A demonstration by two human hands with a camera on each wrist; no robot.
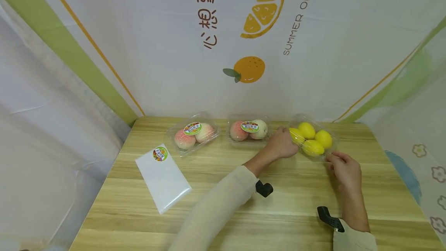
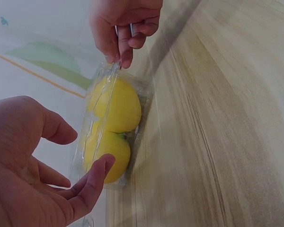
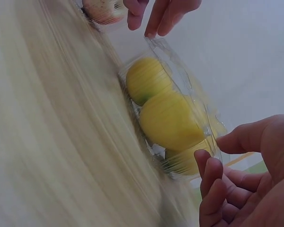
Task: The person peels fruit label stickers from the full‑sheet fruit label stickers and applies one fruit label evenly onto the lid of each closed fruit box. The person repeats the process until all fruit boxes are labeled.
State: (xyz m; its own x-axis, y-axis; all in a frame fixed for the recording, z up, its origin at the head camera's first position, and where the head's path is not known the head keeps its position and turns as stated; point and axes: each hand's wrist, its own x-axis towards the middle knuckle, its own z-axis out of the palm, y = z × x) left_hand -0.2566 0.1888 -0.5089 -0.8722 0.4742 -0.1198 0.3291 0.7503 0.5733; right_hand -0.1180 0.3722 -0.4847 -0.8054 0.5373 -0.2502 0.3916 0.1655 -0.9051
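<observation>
A clear plastic clamshell box with several yellow lemons inside sits at the back right of the table. At its front right corner, my right hand pinches the rim between thumb and fingertips, as the left wrist view also shows. My left hand is at the box's left end. Its thumb and fingers are spread apart, and in the right wrist view a fingertip meets the far corner of the rim.
Two more clear boxes, a left one and a middle one, each hold two peaches and bear a round fruit label. A white sheet with a similar sticker lies at the table's left. A printed curtain hangs behind.
</observation>
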